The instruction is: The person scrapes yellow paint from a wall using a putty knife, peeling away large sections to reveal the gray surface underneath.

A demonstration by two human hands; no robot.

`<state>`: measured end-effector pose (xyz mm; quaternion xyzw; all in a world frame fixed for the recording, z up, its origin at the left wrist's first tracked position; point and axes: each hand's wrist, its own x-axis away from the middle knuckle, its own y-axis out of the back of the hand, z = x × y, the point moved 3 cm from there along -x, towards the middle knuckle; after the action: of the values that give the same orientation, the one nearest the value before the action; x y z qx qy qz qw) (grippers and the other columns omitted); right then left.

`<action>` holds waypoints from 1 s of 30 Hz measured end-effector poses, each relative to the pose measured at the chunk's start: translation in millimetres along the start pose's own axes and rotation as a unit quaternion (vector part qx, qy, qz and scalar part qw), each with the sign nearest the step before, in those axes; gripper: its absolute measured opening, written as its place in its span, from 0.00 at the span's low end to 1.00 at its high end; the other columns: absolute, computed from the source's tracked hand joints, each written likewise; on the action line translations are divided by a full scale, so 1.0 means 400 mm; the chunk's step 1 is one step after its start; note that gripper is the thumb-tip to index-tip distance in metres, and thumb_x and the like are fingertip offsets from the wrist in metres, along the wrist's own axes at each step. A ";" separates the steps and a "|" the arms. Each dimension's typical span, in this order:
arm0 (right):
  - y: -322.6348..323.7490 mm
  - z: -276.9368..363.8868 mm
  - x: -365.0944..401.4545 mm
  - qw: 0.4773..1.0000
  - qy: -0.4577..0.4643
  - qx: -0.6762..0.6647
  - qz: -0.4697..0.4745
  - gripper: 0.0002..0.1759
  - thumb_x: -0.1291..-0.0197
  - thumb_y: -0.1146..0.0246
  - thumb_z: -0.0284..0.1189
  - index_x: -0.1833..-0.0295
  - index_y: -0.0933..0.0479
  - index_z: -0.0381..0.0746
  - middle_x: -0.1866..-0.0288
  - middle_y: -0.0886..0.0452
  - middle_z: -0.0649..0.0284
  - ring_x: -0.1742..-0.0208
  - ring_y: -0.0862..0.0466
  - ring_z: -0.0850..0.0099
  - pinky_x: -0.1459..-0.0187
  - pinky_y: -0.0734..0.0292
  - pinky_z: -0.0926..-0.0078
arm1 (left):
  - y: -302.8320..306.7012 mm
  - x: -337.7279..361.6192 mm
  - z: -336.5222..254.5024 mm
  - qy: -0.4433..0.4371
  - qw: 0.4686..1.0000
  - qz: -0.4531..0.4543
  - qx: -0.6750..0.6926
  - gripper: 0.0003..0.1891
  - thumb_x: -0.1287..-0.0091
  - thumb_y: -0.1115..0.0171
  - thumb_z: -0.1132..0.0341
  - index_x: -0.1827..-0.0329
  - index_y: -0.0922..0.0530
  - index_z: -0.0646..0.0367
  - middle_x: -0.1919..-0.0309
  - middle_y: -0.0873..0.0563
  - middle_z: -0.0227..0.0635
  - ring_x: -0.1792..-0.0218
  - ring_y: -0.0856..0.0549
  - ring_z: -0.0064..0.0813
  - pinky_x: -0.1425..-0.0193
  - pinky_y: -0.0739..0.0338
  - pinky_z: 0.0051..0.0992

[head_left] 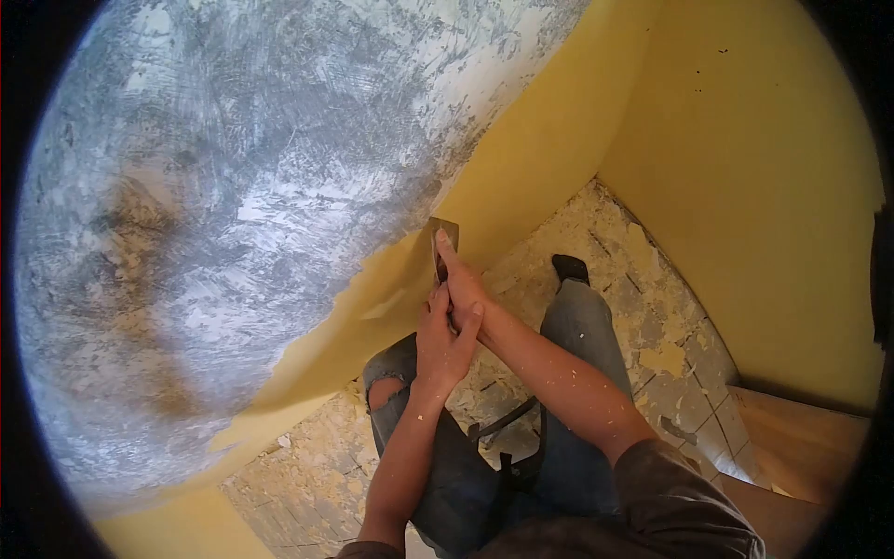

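My right hand [465, 282] is closed around a scraper, its index finger stretched along the blade. The flat metal blade of the scraper [448, 226] touches the wall at the ragged edge of the yellow paint [531, 140]. My left hand [444, 344] is wrapped about the lower end of the scraper's handle and the heel of my right hand; most of the handle is hidden. Up and left of the blade spreads the stripped wall [307, 121], mottled grey and white. Paint flecks cling to my right forearm.
Peeled yellow flakes [663, 358] litter the tiled floor [675, 401] around my legs. A second yellow wall [754, 186] meets the first at a corner on the right. Brown wooden boards [801, 443] lie at lower right. A dark strap [507, 419] hangs between my knees.
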<state>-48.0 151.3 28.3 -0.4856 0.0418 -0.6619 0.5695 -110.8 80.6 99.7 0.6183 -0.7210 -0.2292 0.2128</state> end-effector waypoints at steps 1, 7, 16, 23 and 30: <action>-0.005 -0.005 0.003 0.999 -0.025 -0.015 0.015 0.37 0.41 0.34 0.65 0.60 0.18 0.35 0.68 0.20 0.64 0.74 0.24 0.75 0.73 0.29 0.73 | 0.008 0.000 0.001 0.010 1.000 0.000 -0.021 0.29 0.28 0.39 0.54 0.31 0.30 0.64 0.44 0.21 0.56 0.44 0.22 0.52 0.37 0.29 0.41; -0.027 0.006 0.008 0.997 -0.012 -0.073 0.012 0.33 0.40 0.34 0.64 0.63 0.19 0.41 0.74 0.23 0.68 0.80 0.26 0.75 0.79 0.33 0.73 | 0.027 -0.011 -0.015 -0.016 0.999 0.006 -0.033 0.26 0.30 0.37 0.55 0.35 0.26 0.62 0.50 0.18 0.54 0.46 0.20 0.51 0.40 0.27 0.40; -0.027 0.012 -0.001 0.997 -0.035 -0.074 -0.009 0.32 0.38 0.34 0.62 0.58 0.18 0.40 0.70 0.20 0.66 0.77 0.25 0.74 0.76 0.29 0.72 | 0.023 -0.035 0.004 0.005 0.999 -0.012 -0.047 0.21 0.33 0.33 0.58 0.43 0.20 0.62 0.57 0.17 0.50 0.56 0.17 0.46 0.50 0.23 0.38; -0.019 -0.001 -0.021 0.996 -0.051 -0.068 -0.037 0.37 0.39 0.34 0.63 0.56 0.18 0.34 0.64 0.20 0.63 0.69 0.24 0.72 0.66 0.26 0.68 | 0.013 -0.042 0.032 -0.013 0.999 -0.029 -0.040 0.23 0.34 0.32 0.58 0.42 0.21 0.64 0.58 0.17 0.48 0.58 0.19 0.43 0.50 0.24 0.37; -0.022 0.001 -0.045 0.996 0.020 -0.060 -0.060 0.40 0.39 0.35 0.64 0.57 0.18 0.31 0.62 0.22 0.63 0.65 0.25 0.71 0.62 0.26 0.68 | 0.014 -0.070 0.072 -0.040 0.998 -0.027 0.040 0.22 0.36 0.32 0.60 0.43 0.20 0.64 0.60 0.17 0.48 0.57 0.20 0.47 0.50 0.24 0.40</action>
<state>-56.2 168.9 23.1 -0.5071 0.0637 -0.7007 0.4978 -128.1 111.1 79.1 0.6358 -0.7205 -0.2307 0.1529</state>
